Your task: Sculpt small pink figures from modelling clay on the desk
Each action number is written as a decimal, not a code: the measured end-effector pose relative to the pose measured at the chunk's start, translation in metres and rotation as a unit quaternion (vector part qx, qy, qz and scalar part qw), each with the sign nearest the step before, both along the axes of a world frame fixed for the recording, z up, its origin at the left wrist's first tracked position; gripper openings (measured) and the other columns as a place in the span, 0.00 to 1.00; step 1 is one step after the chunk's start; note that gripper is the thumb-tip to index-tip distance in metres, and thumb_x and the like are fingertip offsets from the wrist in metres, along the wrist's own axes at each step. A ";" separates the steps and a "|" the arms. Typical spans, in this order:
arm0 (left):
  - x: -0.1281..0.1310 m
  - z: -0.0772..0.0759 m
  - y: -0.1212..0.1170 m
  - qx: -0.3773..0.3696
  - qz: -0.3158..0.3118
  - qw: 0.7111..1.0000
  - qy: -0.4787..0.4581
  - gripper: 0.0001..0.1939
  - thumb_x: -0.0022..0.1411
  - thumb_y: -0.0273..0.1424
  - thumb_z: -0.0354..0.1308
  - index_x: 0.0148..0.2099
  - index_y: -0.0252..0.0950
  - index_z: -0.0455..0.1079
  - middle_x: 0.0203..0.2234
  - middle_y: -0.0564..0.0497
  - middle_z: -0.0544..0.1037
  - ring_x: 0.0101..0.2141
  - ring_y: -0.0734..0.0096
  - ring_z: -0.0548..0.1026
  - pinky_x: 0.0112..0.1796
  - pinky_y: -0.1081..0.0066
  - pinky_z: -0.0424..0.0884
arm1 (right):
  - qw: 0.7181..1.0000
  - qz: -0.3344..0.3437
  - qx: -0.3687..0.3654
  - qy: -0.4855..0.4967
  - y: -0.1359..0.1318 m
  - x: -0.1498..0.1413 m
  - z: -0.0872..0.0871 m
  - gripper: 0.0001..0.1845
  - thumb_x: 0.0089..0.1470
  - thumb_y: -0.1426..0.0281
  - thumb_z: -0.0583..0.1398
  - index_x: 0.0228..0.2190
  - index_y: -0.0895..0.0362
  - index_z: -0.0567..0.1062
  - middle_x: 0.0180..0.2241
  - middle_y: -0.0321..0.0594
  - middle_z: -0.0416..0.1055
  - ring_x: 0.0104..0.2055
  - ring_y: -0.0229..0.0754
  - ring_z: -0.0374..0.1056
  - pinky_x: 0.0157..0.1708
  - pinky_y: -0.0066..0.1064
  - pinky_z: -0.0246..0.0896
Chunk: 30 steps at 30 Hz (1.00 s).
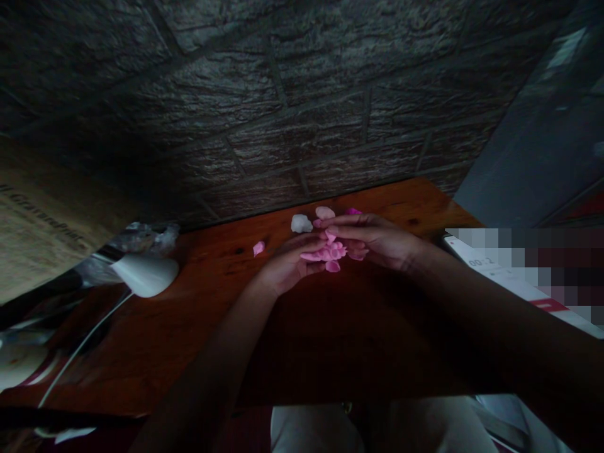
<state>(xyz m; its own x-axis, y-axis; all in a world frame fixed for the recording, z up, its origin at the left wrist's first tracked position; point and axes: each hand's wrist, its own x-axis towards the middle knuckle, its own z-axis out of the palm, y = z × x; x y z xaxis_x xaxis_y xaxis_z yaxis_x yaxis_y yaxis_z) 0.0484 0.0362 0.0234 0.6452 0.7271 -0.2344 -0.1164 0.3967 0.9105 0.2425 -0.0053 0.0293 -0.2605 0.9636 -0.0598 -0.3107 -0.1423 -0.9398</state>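
Observation:
My left hand (291, 263) cups a small bunch of pink petals (333, 251) above the wooden table, its fingers closed around them and partly hidden. From the right, my right hand (380, 238) meets the bunch, with its fingertips pinched at a pink petal (330, 235). Just beyond the hands lie a white petal (301, 223), a pale pink petal (324, 212) and a bright magenta petal (353, 211). Farther left, a single pink petal (259, 248) rests on the wood.
The wooden table (198, 314) runs up to a dark brick wall (321, 119). At left stand a white cone-shaped object (148, 275) with a cable, crumpled clear plastic (160, 239) and a cardboard box (42, 220). A white device showing digits (481, 261) lies at right, partly pixelated.

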 end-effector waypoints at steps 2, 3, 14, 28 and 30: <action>0.000 0.001 -0.001 -0.008 -0.005 1.000 -0.001 0.15 0.52 0.34 0.72 0.42 0.36 0.78 0.40 0.46 0.82 0.40 0.65 0.80 0.38 0.70 0.74 | 1.000 0.008 0.005 0.004 0.000 0.001 0.000 0.18 0.48 0.62 0.72 0.40 0.57 0.83 0.16 0.25 0.58 0.17 0.28 0.46 0.16 0.24 0.41; 0.000 0.003 -0.001 -0.015 -0.008 1.000 0.000 0.15 0.52 0.34 0.72 0.42 0.36 0.78 0.40 0.46 0.82 0.39 0.66 0.80 0.38 0.70 0.74 | 1.000 0.013 0.008 0.007 0.001 0.002 -0.001 0.18 0.48 0.62 0.72 0.40 0.57 0.83 0.16 0.25 0.58 0.17 0.27 0.45 0.16 0.24 0.41; -0.001 0.005 -0.003 -0.043 -0.033 0.998 -0.020 0.14 0.53 0.32 0.72 0.42 0.36 0.77 0.36 0.49 0.82 0.35 0.71 0.79 0.36 0.73 0.74 | 1.000 0.020 0.018 0.003 0.002 0.000 0.000 0.20 0.43 0.64 0.74 0.40 0.56 0.84 0.24 0.34 0.72 0.22 0.30 0.57 0.18 0.25 0.45; -0.001 0.004 -0.003 -0.038 -0.025 0.999 -0.017 0.15 0.52 0.32 0.73 0.42 0.35 0.77 0.38 0.48 0.81 0.37 0.69 0.79 0.38 0.71 0.74 | 0.999 0.008 0.037 -0.003 0.002 -0.001 -0.001 0.19 0.43 0.65 0.74 0.39 0.56 0.84 0.23 0.32 0.72 0.18 0.26 0.52 0.16 0.24 0.42; 0.000 0.004 -0.003 -0.039 -0.024 0.999 -0.020 0.15 0.51 0.32 0.73 0.42 0.36 0.77 0.38 0.48 0.81 0.37 0.69 0.79 0.37 0.72 0.74 | 0.999 0.007 0.039 -0.005 0.003 -0.001 -0.002 0.19 0.43 0.64 0.74 0.39 0.55 0.84 0.24 0.33 0.73 0.19 0.27 0.54 0.16 0.24 0.42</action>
